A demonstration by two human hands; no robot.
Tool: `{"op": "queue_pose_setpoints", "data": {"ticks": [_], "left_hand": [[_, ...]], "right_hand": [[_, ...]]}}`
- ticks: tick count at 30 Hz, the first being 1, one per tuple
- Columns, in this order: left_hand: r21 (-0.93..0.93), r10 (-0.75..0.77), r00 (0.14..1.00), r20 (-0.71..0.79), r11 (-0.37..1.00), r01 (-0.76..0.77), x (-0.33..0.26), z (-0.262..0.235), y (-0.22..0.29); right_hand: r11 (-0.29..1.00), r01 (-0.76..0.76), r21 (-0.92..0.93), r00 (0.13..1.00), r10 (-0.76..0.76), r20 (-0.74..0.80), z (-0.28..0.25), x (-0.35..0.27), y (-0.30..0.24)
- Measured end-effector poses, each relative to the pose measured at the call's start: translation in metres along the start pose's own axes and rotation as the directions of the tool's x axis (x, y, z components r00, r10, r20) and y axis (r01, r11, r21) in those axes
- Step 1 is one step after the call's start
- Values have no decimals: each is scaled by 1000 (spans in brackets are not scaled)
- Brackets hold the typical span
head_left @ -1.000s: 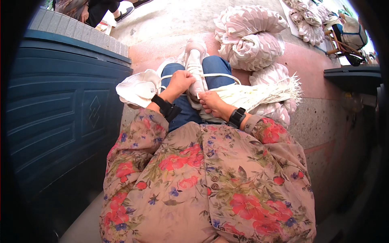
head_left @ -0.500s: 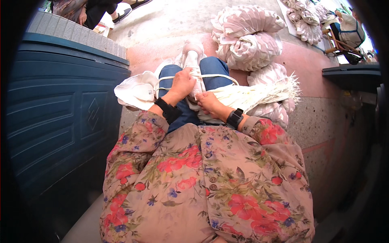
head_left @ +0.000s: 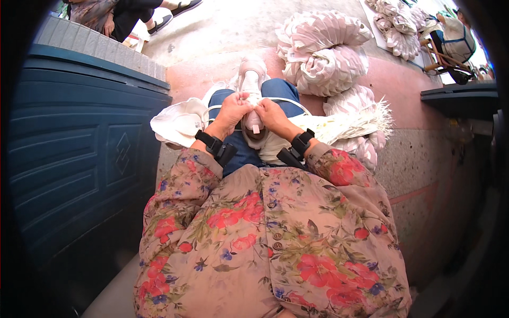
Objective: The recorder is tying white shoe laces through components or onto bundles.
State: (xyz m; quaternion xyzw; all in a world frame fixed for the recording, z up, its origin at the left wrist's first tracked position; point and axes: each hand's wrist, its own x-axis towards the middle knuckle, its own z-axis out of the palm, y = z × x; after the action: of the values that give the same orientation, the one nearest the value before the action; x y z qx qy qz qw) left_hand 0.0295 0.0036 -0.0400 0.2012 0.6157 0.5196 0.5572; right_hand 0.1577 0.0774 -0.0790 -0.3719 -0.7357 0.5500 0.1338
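A pale pink and white shoe upper (head_left: pixel 251 73) rests between my knees, its tongue (head_left: pixel 254 122) toward me. My left hand (head_left: pixel 234 112) and my right hand (head_left: pixel 272 117) meet over its lacing area, thumbs and fingers pinched close together. A white shoelace (head_left: pixel 289 100) loops out over the jeans on both sides of the upper, and both hands appear to grip it; the fingertips partly hide the grip. Across my right thigh lies a thick bundle of cream laces (head_left: pixel 350 125).
White shoe pieces (head_left: pixel 179 121) lie by my left knee. Stacked pink-white uppers (head_left: pixel 326 50) sit on the floor ahead right, with more stacks (head_left: pixel 397 29) farther off. A blue panelled door (head_left: pixel 79 153) stands at left. Another person (head_left: pixel 114 18) sits at the far left.
My right hand has moved forward from beside the tongue to meet the left at the lacing. My left hand has shifted slightly back toward me. The tongue's end shows more.
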Motion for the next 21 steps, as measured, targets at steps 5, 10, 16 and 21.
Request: {"op": "queue_pose_setpoints", "data": {"ticks": [5, 10, 16, 21], "left_hand": [[775, 284, 955, 91, 582, -247, -10, -3, 11], [841, 322, 935, 145, 458, -288, -16, 12, 21], [831, 485, 874, 27, 474, -289, -11, 20, 22], [736, 552, 833, 33, 551, -394, -43, 4, 4]], "right_hand": [[998, -64, 12, 993, 63, 96, -39, -4, -30], [856, -224, 466, 958, 104, 269, -87, -11, -71], [981, 180, 75, 981, -173, -82, -61, 1, -60], [966, 124, 228, 968, -168, 188, -48, -9, -24]]}}
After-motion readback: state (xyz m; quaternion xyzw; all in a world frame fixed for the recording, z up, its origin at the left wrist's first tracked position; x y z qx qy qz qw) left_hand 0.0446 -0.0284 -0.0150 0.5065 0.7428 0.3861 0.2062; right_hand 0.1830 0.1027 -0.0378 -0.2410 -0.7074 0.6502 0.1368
